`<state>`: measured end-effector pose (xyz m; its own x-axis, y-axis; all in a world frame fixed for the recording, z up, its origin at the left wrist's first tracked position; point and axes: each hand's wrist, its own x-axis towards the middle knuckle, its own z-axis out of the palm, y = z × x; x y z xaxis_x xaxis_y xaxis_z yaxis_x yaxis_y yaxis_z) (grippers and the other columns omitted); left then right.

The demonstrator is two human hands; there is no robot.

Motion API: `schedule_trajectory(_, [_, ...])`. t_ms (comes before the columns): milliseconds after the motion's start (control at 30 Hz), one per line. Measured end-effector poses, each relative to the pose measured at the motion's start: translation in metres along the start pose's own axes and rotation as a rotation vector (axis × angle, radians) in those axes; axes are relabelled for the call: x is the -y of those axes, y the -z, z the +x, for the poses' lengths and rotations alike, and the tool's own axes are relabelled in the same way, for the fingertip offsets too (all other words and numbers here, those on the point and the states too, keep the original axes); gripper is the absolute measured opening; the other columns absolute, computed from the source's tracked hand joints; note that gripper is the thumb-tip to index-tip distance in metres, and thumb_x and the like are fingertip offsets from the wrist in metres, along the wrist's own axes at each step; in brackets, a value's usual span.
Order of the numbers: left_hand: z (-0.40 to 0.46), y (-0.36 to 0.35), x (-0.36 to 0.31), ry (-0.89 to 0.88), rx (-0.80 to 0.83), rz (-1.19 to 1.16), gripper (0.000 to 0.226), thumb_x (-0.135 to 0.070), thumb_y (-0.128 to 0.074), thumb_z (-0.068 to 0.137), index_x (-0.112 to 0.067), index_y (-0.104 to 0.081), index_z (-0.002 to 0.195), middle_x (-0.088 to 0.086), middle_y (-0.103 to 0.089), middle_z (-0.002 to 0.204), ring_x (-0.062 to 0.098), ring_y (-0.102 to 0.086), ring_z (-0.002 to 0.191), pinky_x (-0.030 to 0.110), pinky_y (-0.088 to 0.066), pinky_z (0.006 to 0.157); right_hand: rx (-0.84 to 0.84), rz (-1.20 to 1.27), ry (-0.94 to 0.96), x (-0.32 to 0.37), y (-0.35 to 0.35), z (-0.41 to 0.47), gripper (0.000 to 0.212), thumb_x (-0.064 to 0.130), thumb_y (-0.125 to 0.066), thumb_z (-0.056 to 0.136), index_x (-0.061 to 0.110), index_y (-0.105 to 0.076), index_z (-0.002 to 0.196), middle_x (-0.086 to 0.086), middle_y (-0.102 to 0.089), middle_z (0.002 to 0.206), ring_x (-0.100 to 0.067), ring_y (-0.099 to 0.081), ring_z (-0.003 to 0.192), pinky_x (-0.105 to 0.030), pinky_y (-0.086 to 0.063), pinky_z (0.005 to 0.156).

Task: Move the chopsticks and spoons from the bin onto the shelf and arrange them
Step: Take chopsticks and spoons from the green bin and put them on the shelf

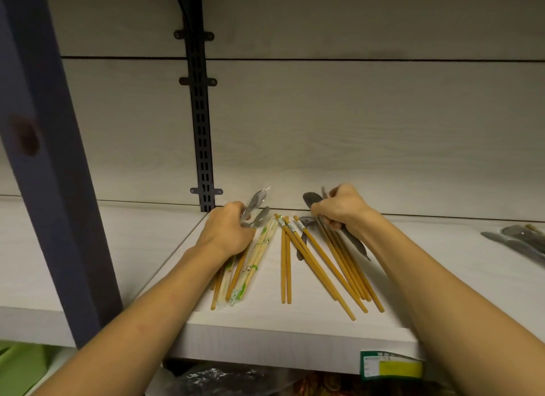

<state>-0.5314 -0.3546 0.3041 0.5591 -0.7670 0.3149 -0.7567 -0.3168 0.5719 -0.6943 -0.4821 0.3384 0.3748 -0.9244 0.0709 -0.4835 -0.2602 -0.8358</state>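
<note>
White shelf (295, 322), both hands (227, 230) on cutlery (309, 260)

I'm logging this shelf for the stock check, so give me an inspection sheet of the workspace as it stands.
Surface: white shelf, pale wood-grain back wall.
Job's things: bare chopsticks fanned at centre and right; wrapped chopsticks at left; spoons at the back.
Clutter: more utensils at far right.
Grippers: left hand grips spoons and chopsticks; right hand has its fingers curled round utensils.
Cables: nothing seen.
Surroundings: black slotted rail, dark post, price label, green bin below.
</note>
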Motion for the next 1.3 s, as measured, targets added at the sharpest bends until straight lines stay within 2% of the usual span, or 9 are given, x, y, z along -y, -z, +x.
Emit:
schedule_trajectory(100, [0.000,-0.001,0.003,-0.006,-0.036,0.053,0.028,-0.012,-0.062,0.085,-0.013,-0.059,0.113,0.008,-0.062,0.100,0.023,-0.053,0.083,0.030,-0.042,0.068,0.011,-0.166,0.040,-0.003,-0.010,-0.004,0.019,0.005,-0.070,0.078,0.008,-0.052,0.074,-0.006,-0.056,0.072,-0.017,-0.050,0.051,-0.025,-0.041,0.043])
schedule_trajectory(167, [0.000,-0.001,0.003,0.004,-0.017,0.057,0.036,-0.015,-0.067,0.083,-0.014,-0.059,0.118,0.007,-0.062,0.103,0.020,-0.052,0.084,0.029,-0.041,0.068,0.023,-0.221,0.033,-0.005,-0.017,-0.005,0.009,0.001,-0.067,0.077,0.002,-0.058,0.078,-0.010,-0.060,0.072,-0.017,-0.051,0.046,-0.024,-0.041,0.040])
schedule_trajectory(333, [-0.002,0.000,0.001,0.022,0.025,0.032,0.052,-0.028,-0.077,0.078,-0.014,-0.056,0.123,0.007,-0.059,0.113,0.018,-0.050,0.088,0.028,-0.042,0.073,0.031,-0.221,0.042,-0.006,-0.026,-0.007,0.009,0.005,-0.066,0.086,0.000,-0.060,0.091,-0.012,-0.064,0.063,-0.016,-0.051,0.037,-0.023,-0.043,0.038])
schedule_trajectory(433, [-0.002,0.002,0.000,0.031,0.037,0.021,0.054,-0.032,-0.079,0.076,-0.014,-0.056,0.122,0.006,-0.059,0.113,0.018,-0.051,0.091,0.029,-0.045,0.078,0.027,-0.212,0.042,-0.005,-0.028,-0.006,0.010,0.004,-0.065,0.085,0.000,-0.059,0.092,-0.013,-0.065,0.069,-0.015,-0.051,0.037,-0.023,-0.044,0.038])
schedule_trajectory(600, [-0.003,0.004,-0.001,0.020,0.061,0.013,0.041,-0.027,-0.078,0.076,-0.014,-0.061,0.111,0.003,-0.063,0.103,0.020,-0.058,0.089,0.031,-0.051,0.079,0.078,-0.226,0.052,-0.005,-0.030,-0.006,0.024,0.015,-0.076,0.080,0.009,-0.054,0.074,-0.006,-0.060,0.059,-0.015,-0.048,0.040,-0.023,-0.042,0.039])
schedule_trajectory(833, [-0.008,0.007,-0.007,-0.051,0.005,-0.064,0.024,-0.028,-0.074,0.075,-0.021,-0.062,0.095,-0.002,-0.064,0.081,0.019,-0.061,0.076,0.034,-0.054,0.071,0.113,-0.287,0.033,-0.002,-0.031,-0.006,0.028,0.018,-0.079,0.074,0.009,-0.053,0.072,-0.007,-0.056,0.065,-0.016,-0.048,0.046,-0.024,-0.040,0.040])
schedule_trajectory(967, [-0.008,0.009,-0.009,-0.070,-0.050,-0.222,0.016,-0.022,-0.069,0.080,-0.020,-0.060,0.094,-0.003,-0.065,0.079,0.018,-0.063,0.073,0.033,-0.053,0.068,0.064,-0.119,0.037,-0.004,-0.029,-0.005,0.027,0.024,-0.078,0.071,0.009,-0.056,0.078,-0.007,-0.056,0.074,-0.020,-0.054,0.065,-0.028,-0.043,0.052])
schedule_trajectory(1133, [-0.007,0.008,-0.008,-0.069,-0.055,-0.252,0.017,-0.014,-0.061,0.083,-0.014,-0.054,0.099,0.008,-0.063,0.081,0.030,-0.066,0.070,0.044,-0.057,0.064,0.115,0.103,-0.010,0.002,-0.022,-0.009,0.016,0.016,-0.057,0.084,0.003,-0.058,0.076,-0.003,-0.052,0.039,-0.015,-0.040,0.040,-0.019,-0.032,0.037])
schedule_trajectory(1300, [-0.001,0.004,-0.005,-0.113,-0.082,-0.229,0.018,-0.012,-0.058,0.087,-0.014,-0.053,0.104,0.006,-0.056,0.099,0.020,-0.056,0.085,0.028,-0.040,0.064,0.249,0.442,-0.056,0.013,-0.021,-0.016,0.016,0.010,-0.041,0.100,0.005,-0.054,0.108,-0.008,-0.046,0.078,-0.019,-0.057,0.057,-0.038,-0.061,0.055])
